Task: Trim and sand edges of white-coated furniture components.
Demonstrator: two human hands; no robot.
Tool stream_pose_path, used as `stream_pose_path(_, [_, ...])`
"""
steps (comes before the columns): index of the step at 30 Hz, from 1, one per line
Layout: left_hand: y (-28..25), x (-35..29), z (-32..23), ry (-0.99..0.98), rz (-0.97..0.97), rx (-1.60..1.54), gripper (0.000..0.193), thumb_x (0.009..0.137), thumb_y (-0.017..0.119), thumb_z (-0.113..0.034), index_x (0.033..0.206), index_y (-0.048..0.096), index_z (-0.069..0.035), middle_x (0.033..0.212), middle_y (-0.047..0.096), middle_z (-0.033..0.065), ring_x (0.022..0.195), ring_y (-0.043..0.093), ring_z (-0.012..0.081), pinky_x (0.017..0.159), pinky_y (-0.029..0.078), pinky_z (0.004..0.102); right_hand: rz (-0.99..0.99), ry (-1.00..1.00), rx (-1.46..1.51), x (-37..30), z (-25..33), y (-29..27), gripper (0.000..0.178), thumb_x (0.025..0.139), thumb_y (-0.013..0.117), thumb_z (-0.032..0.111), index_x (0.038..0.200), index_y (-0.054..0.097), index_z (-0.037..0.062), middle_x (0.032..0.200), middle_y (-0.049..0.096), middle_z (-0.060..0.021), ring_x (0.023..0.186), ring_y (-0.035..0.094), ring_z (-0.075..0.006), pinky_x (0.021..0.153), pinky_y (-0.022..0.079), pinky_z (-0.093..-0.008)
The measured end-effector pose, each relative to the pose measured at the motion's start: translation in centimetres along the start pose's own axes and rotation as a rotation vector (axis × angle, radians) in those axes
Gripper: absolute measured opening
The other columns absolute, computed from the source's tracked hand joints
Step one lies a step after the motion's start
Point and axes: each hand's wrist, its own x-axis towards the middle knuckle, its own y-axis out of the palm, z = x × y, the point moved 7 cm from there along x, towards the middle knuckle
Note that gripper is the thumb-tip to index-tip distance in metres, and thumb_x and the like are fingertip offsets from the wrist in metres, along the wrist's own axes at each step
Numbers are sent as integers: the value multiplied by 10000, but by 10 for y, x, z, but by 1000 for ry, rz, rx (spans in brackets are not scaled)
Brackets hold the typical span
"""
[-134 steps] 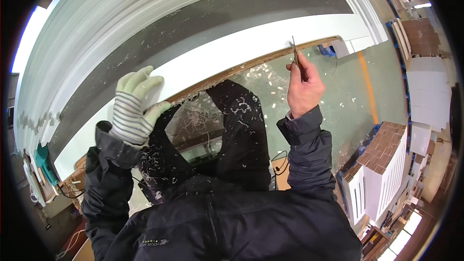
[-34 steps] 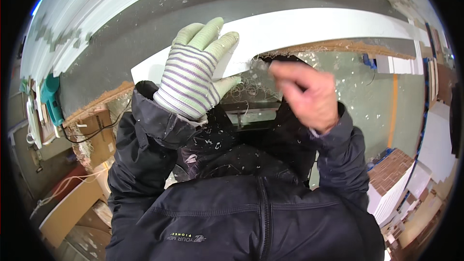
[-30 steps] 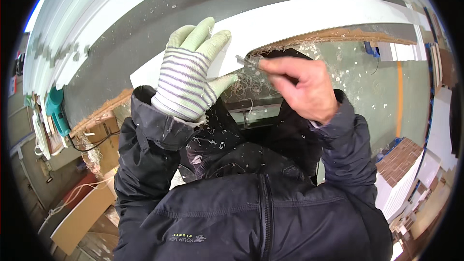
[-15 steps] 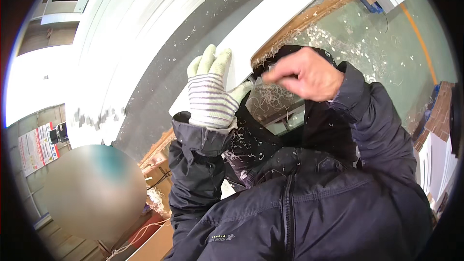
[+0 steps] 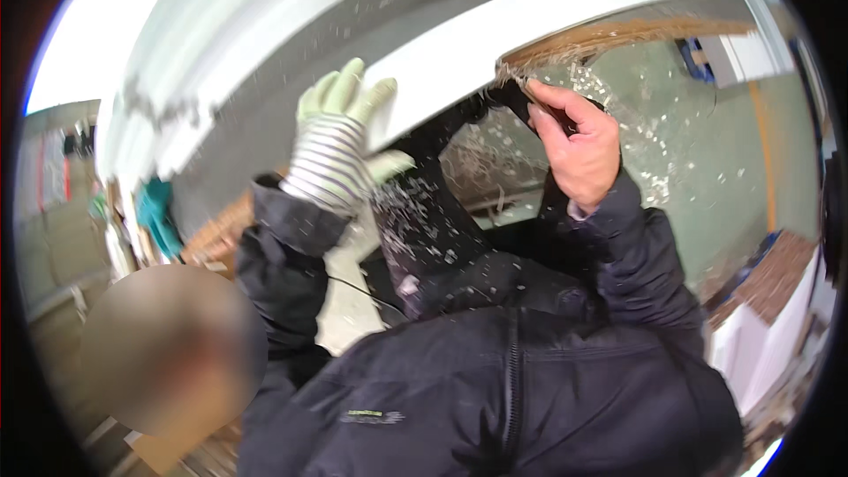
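A long white strip or panel [image 5: 530, 22] runs diagonally in front of me, up to the far right. My left hand [image 5: 340, 132], in a pale green glove with dark stripes, lies over its near edge, fingers stretched and thumb apart. My bare right hand [image 5: 583, 146] is at the strip's near right corner, thumb and index finger pinched together. Something thin and small sits between those fingertips, too blurred to name. Curled shavings cling to the rough brown edge [image 5: 609, 40] beside the fingertips.
A dark grey surface [image 5: 221, 124] lies beyond the strip. White chips and shavings litter the green floor [image 5: 689, 150] and my dark trousers [image 5: 424, 247]. At left stands a person [image 5: 177, 353], blurred, near a teal object [image 5: 156, 216]. Brown-topped stacked pieces [image 5: 768, 278] stand at right.
My right hand has moved to the strip's corner and now pinches there. The left hand has slid left and nearer along the strip. The whole view has swung, blurring the far side.
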Motion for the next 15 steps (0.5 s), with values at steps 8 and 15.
stream_pose_path(8, [10, -19, 17, -10, -111, -72, 757, 656, 870, -271, 1368, 615, -217, 1472, 510, 137, 1229, 510, 370, 1067, 433, 450, 52, -394, -323, -47, 20, 76, 291, 826, 693, -78, 1106, 707, 1, 994, 710, -177, 890, 719, -284, 801, 579, -348])
stream_pose_path(15, [8, -20, 17, -29, -115, -91, 754, 666, 862, -260, 1373, 611, -200, 1480, 500, 135, 1237, 501, 358, 1069, 428, 445, -110, -173, -251, -44, 7, 72, 266, 889, 660, -66, 1153, 677, -33, 1024, 709, -172, 890, 712, -219, 759, 575, -308])
